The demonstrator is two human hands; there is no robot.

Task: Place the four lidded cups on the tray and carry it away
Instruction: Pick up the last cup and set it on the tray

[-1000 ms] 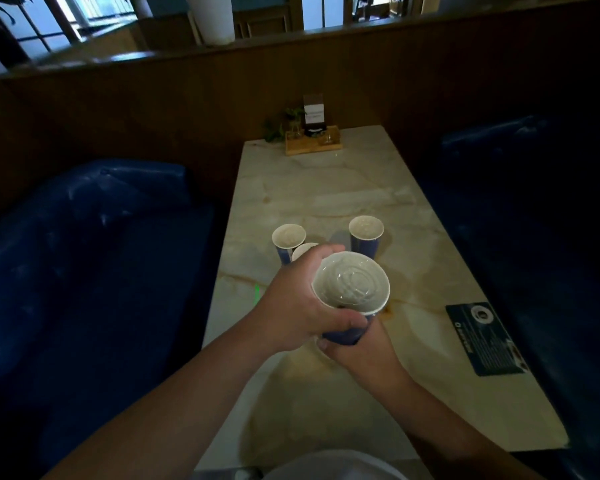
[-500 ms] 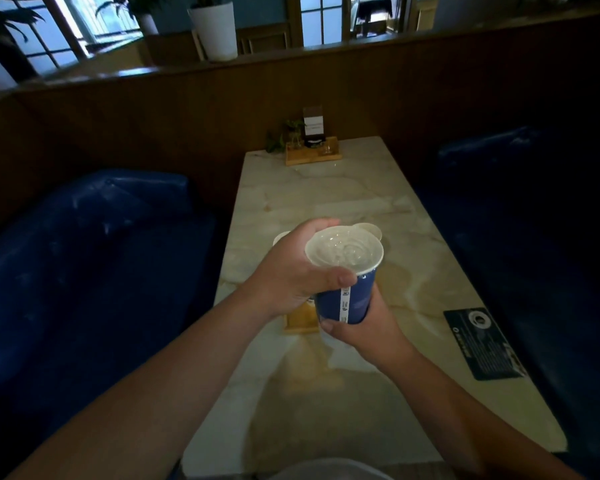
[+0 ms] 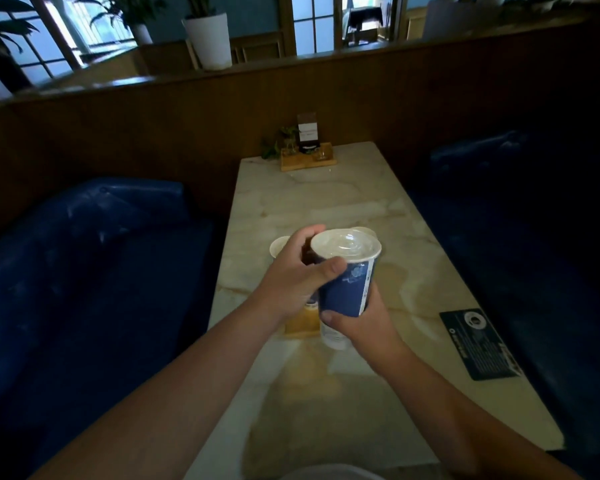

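Over the near middle of the marble table (image 3: 326,202), both hands grip one blue lidded cup (image 3: 347,282), upright: the left hand (image 3: 291,282) wraps its upper wall, the right hand (image 3: 357,323) cups its base. Two more lids (image 3: 278,244) peek out just behind. No tray shows. Since a second ago the cup has risen, its lid level instead of tipped toward the wearer.

Glossy marble-look table (image 3: 326,202), paper cup (image 3: 347,289), clear plastic lid (image 3: 345,245).
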